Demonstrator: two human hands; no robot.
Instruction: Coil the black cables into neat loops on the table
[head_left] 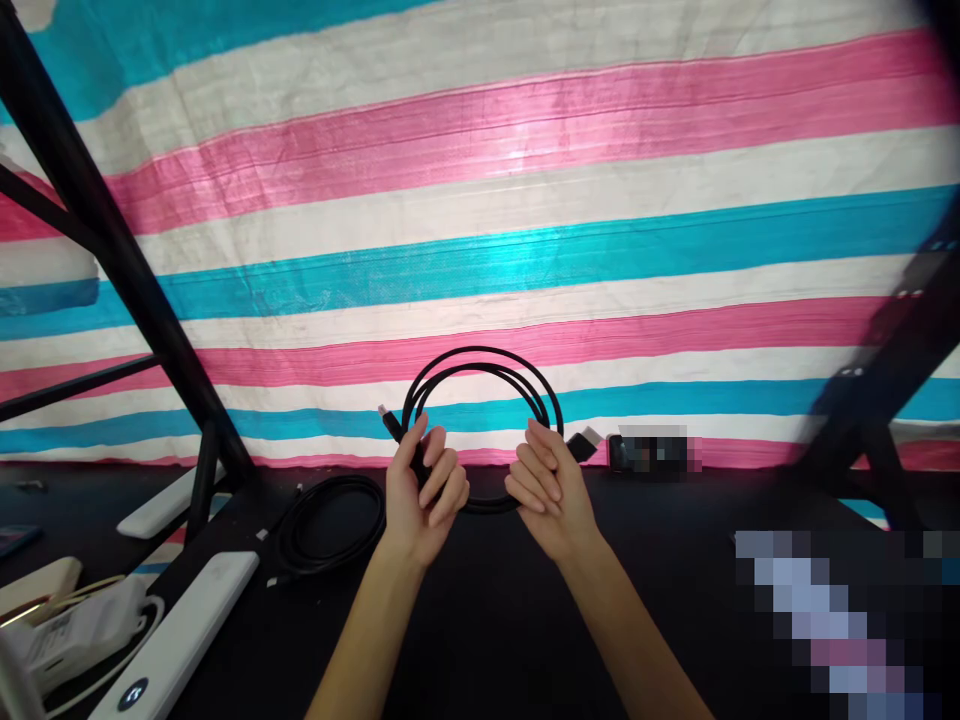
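A coil of smooth black round cable (pixel 480 349), wound in several loops, is held up by both of the person's hands over the matt black flat surface (pixel 487 620); whether its lowest strand touches that surface I cannot tell. At the coil's left side, the left hand (pixel 427 490) has its grip closed around the bundled loops, fingers curled inward. At the coil's right side, the right hand (pixel 551 490) has its grip closed on the loops likewise. A slim black plug with a small silver tip (pixel 391 424) juts out left of the coil, and a wider black plug with a flat metal end (pixel 583 443) juts out right of it. Left of the held coil, a second round coil of black cable (pixel 322 566) lies on the surface. Farther left of the held coil lie a long white rectangular bar (pixel 187 630) and a boxy white adapter with a pale cord (pixel 94 630). Behind the held coil hangs a pink, blue and white striped plastic sheet (pixel 480 250).
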